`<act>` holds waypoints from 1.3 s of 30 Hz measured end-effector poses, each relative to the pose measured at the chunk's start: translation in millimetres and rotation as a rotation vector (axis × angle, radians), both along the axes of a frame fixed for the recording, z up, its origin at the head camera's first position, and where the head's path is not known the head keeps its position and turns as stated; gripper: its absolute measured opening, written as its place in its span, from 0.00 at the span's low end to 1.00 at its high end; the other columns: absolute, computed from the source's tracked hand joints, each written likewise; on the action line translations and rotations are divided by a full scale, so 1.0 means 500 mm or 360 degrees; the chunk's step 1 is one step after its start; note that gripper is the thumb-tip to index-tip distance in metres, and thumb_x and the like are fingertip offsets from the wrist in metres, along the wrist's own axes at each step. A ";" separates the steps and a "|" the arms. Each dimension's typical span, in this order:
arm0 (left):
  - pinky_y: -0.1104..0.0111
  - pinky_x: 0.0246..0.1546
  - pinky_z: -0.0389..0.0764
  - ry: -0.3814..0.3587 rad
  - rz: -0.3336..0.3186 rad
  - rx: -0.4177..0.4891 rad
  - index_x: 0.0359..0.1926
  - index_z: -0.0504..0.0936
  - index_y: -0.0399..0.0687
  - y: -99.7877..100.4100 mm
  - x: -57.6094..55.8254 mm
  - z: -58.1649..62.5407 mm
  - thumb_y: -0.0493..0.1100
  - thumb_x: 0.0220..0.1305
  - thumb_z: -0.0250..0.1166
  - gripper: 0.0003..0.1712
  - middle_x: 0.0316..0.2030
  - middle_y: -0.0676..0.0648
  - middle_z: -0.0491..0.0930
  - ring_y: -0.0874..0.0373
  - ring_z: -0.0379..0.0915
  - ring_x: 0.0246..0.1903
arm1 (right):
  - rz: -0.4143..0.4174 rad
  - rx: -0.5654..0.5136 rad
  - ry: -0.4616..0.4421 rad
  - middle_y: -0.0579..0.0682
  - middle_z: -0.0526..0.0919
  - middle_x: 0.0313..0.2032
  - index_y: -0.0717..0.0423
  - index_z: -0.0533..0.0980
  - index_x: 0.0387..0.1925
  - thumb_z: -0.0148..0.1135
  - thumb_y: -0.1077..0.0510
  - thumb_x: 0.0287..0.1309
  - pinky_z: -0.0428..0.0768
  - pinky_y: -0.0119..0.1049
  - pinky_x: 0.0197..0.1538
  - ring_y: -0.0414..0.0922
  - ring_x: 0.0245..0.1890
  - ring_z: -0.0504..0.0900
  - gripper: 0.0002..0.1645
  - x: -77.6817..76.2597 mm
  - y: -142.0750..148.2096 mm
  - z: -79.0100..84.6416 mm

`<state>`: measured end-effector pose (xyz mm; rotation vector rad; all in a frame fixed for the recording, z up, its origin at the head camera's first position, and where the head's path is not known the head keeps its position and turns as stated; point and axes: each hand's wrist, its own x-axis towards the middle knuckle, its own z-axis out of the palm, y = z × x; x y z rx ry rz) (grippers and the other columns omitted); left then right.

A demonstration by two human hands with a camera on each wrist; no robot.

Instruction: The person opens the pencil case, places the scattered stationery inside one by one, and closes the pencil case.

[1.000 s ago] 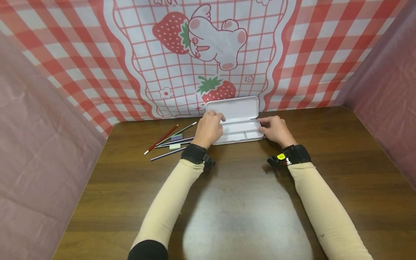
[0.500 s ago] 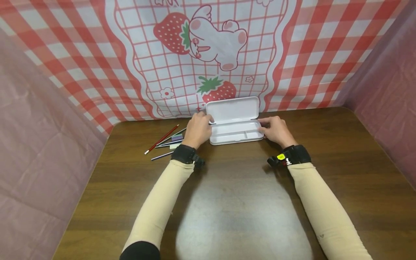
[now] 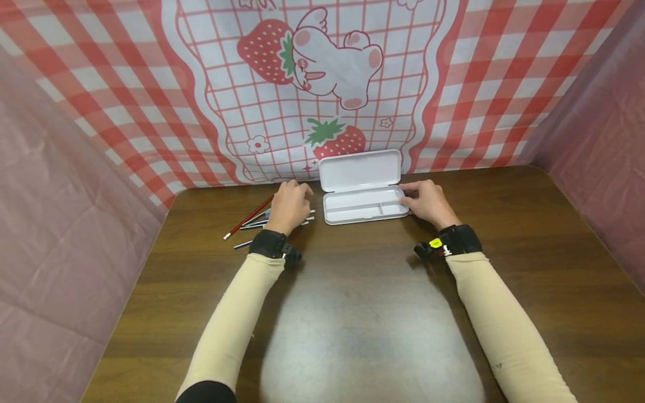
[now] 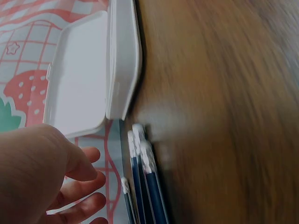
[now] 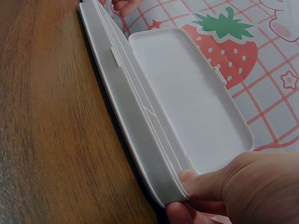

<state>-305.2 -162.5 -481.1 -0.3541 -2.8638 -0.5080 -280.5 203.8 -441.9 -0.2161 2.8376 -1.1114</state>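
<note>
A white pencil case [image 3: 353,214] lies on the table with its lid [image 3: 360,170] raised against the cloth behind; bare compartments and a divider show inside. My right hand [image 3: 428,202] grips the case's right end, thumb [image 5: 189,177] over the rim and fingers against the outer wall. Left of the case, my left hand [image 3: 288,206] hovers over a loose bunch of pencils, fingers loosely bent and holding nothing. Dark blue pencils [image 4: 156,193] with pale ends show beside those fingers in the left wrist view. A red pencil [image 3: 250,216] sticks out to the left; the hand hides part of the bunch.
A red-and-white checked cloth [image 3: 468,89] with strawberries hangs right behind the case. Pink cloths close off the left [image 3: 65,240] and right [image 3: 589,123] sides. The brown wooden table [image 3: 373,313] extends toward the front.
My left hand has moved left, away from the case's left end and over the pencils, uncovering that end. The right hand and the case have stayed in place.
</note>
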 end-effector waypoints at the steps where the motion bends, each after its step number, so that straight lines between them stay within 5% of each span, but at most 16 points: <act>1: 0.45 0.57 0.87 0.0010 0.0013 -0.0017 0.52 0.93 0.49 -0.004 0.004 0.003 0.37 0.64 0.61 0.20 0.53 0.40 0.90 0.40 0.83 0.56 | 0.0002 0.0000 0.0000 0.69 0.90 0.53 0.64 0.81 0.72 0.70 0.60 0.76 0.76 0.29 0.31 0.36 0.26 0.83 0.28 0.000 0.000 0.000; 5: 0.42 0.60 0.87 -0.0040 0.0066 -0.0070 0.54 0.92 0.46 -0.012 0.026 0.033 0.35 0.67 0.59 0.20 0.55 0.38 0.89 0.38 0.83 0.58 | 0.0004 0.0000 0.0000 0.69 0.89 0.53 0.64 0.81 0.72 0.70 0.60 0.76 0.76 0.29 0.31 0.37 0.26 0.83 0.28 -0.001 0.000 -0.002; 9: 0.45 0.60 0.88 -0.0066 0.0086 -0.0038 0.57 0.91 0.49 -0.042 0.005 0.008 0.36 0.67 0.63 0.20 0.56 0.38 0.87 0.37 0.83 0.59 | 0.0004 -0.0003 0.0009 0.69 0.90 0.54 0.63 0.81 0.72 0.69 0.61 0.76 0.76 0.29 0.31 0.37 0.26 0.83 0.27 -0.002 -0.003 -0.002; 13: 0.45 0.58 0.88 0.0001 0.0101 -0.0036 0.59 0.90 0.54 -0.079 -0.038 -0.051 0.39 0.64 0.66 0.22 0.55 0.40 0.86 0.38 0.82 0.57 | 0.0004 0.0001 0.0009 0.70 0.90 0.57 0.64 0.81 0.72 0.69 0.61 0.76 0.76 0.29 0.31 0.36 0.25 0.83 0.27 -0.001 -0.003 0.000; 39: 0.44 0.61 0.84 -0.0029 0.0220 0.0001 0.56 0.91 0.49 -0.207 -0.008 -0.055 0.37 0.66 0.63 0.19 0.54 0.37 0.85 0.36 0.80 0.59 | -0.0002 -0.0009 -0.0005 0.70 0.89 0.56 0.65 0.81 0.73 0.69 0.60 0.76 0.75 0.29 0.32 0.37 0.26 0.83 0.28 0.000 0.000 -0.001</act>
